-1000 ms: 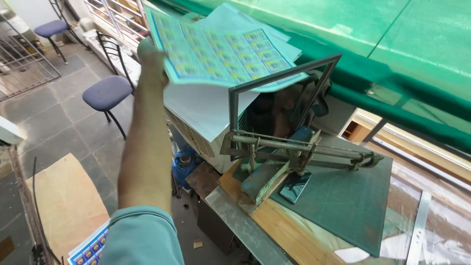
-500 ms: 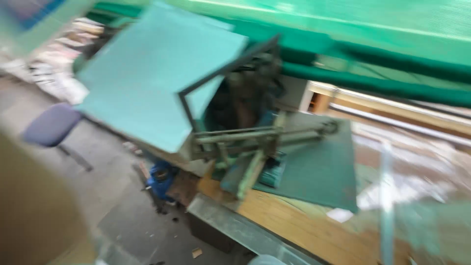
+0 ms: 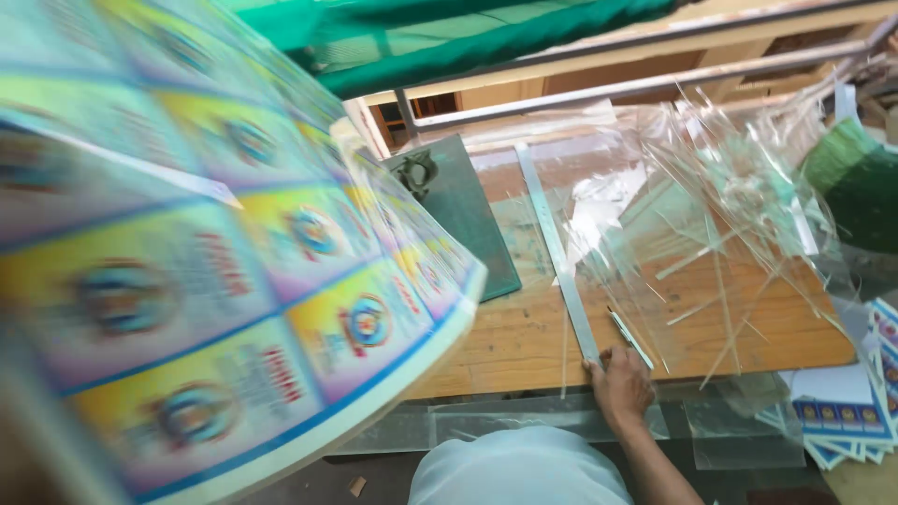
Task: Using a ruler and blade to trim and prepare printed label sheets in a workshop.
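A thick stack of printed sheets [image 3: 234, 281], covered in rows of colourful round-emblem labels, fills the left half of the head view, blurred and close to the camera. It is up in the air on my left hand, which is hidden beneath it. My right hand [image 3: 618, 385] rests on the near edge of the wooden table [image 3: 524, 337], fingers loosely bent, touching the near end of a long metal ruler [image 3: 557, 252]. A thin cutter [image 3: 630, 338] lies just beside that hand. My pale shirt [image 3: 519, 468] shows at the bottom.
A green cutting mat [image 3: 463, 220] lies left of the ruler. Crumpled clear film and thin offcut strips [image 3: 730, 196] cover the table's right side. More label sheets [image 3: 842, 416] lie at the lower right. Green tarpaulin [image 3: 486, 37] hangs above the far edge.
The view has swung from the press machine and floor on the left to the wooden table. The stack came down from overhead and now sits close to the camera. My right hand has come into view.
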